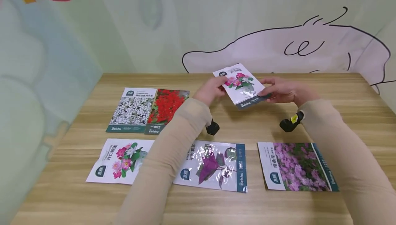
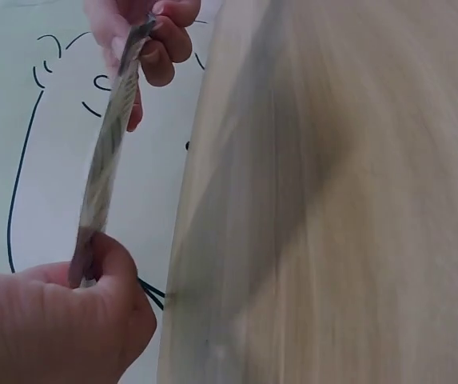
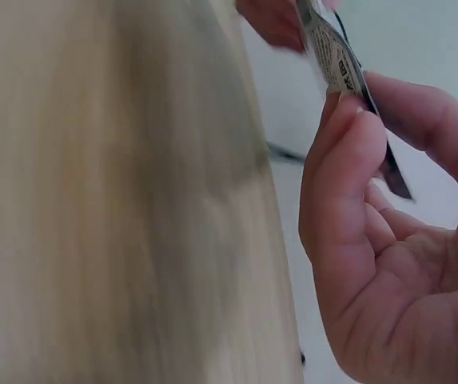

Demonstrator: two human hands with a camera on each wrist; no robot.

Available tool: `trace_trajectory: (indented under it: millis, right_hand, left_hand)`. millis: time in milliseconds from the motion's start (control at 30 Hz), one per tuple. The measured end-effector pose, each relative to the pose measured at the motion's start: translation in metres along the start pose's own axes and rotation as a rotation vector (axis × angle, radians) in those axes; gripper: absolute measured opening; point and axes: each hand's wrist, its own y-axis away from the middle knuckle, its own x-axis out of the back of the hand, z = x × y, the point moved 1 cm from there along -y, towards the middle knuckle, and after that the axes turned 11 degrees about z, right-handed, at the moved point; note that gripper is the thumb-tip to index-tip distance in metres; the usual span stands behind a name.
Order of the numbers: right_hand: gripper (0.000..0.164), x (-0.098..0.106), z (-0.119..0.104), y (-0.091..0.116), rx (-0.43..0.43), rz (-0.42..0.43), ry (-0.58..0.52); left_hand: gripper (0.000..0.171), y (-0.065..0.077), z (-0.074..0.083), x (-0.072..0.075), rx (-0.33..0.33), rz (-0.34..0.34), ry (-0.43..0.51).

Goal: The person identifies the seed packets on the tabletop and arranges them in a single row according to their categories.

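A white seed packet (image 1: pixel 238 89) with pink flowers in a glass bowl and a dark green bottom band is held tilted above the far part of the table. My left hand (image 1: pixel 211 90) pinches its left edge; in the left wrist view the packet (image 2: pixel 109 160) appears nearly edge-on between the two hands. At its lower right corner, my right hand (image 1: pixel 283 91) grips it between thumb and fingers. The right wrist view shows the packet's printed back (image 3: pixel 332 60) beside the right fingers (image 3: pixel 348 160).
On the wooden table (image 1: pixel 222 207) lie a white-flower packet (image 1: pixel 131 111), a red-flower packet (image 1: pixel 167 106) touching it, another pink-flower packet (image 1: pixel 119 163), a purple-leaf packet (image 1: pixel 213 166) and a purple-flower packet (image 1: pixel 301 166). A painted wall (image 1: pixel 139 46) stands behind.
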Motion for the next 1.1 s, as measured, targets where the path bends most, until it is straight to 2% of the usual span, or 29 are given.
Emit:
trace_trajectory:
  millis: [67,100,133,167,233,333,400,467,500,567,667,700,800,833,900,1033,1067,1100]
  right_hand:
    - [0.045,-0.011,0.002,-0.001,0.0,-0.023,0.039]
    - [0.051,-0.016,0.002,-0.002,0.001,-0.037,0.054]
    - [0.056,-0.021,0.003,-0.003,0.003,-0.05,0.068]
    - [0.059,-0.025,0.003,-0.004,0.003,-0.06,0.077]
    - [0.058,-0.031,0.003,-0.007,0.008,-0.066,0.087]
    - [0.046,-0.035,0.003,-0.011,0.014,-0.045,0.054]
    - [0.038,-0.035,0.005,-0.014,0.011,-0.016,0.009]
    - [0.034,-0.035,0.007,-0.016,0.008,0.015,-0.046]
    - [0.034,-0.036,0.009,-0.017,0.004,0.032,-0.067]
    - [0.039,-0.038,0.013,-0.017,0.004,0.06,-0.094]
    - [0.052,-0.045,0.018,-0.016,0.004,0.08,-0.098]
    - [0.055,-0.048,0.019,-0.015,0.006,0.082,-0.09]
    - [0.061,-0.056,0.023,-0.014,0.002,0.084,-0.068]
    - [0.061,-0.059,0.024,-0.013,0.001,0.084,-0.063]
    - [0.061,-0.067,0.025,-0.013,-0.002,0.085,-0.054]
    - [0.061,-0.083,0.026,-0.016,0.027,0.123,-0.001]
    - [0.06,-0.086,0.026,-0.018,0.037,0.141,0.021]
    - [0.06,-0.09,0.025,-0.019,0.049,0.159,0.046]
  left_hand:
    - [0.031,-0.019,-0.003,0.002,0.015,0.026,-0.059]
    - [0.032,-0.024,-0.003,0.003,0.052,0.039,-0.004]
    - [0.032,-0.026,-0.003,0.005,0.059,0.056,-0.016]
    - [0.032,-0.027,-0.002,0.01,0.058,0.036,-0.032]
    - [0.032,-0.004,0.005,0.012,0.068,0.047,-0.041]
    - [0.031,0.047,0.016,0.012,0.054,0.063,-0.088]
    - [0.034,0.083,0.022,0.01,0.045,0.068,-0.161]
    - [0.036,0.105,0.024,0.011,0.022,0.033,-0.261]
    - [0.039,0.11,0.023,0.012,0.01,0.022,-0.313]
    - [0.04,0.113,0.022,0.015,-0.029,0.001,-0.434]
    - [0.036,0.103,0.021,0.023,-0.117,-0.004,-0.609]
    - [0.033,0.087,0.02,0.03,-0.16,-0.022,-0.647]
    - [0.03,0.057,0.021,0.045,-0.258,-0.048,-0.749]
    - [0.027,0.044,0.021,0.05,-0.288,-0.076,-0.755]
    - [0.027,0.038,0.022,0.056,-0.326,-0.072,-0.809]
    - [0.025,0.079,0.03,0.06,-0.395,-0.02,-0.987]
    - [0.026,0.094,0.033,0.06,-0.402,0.007,-1.038]
    - [0.026,0.1,0.035,0.062,-0.418,0.01,-1.064]
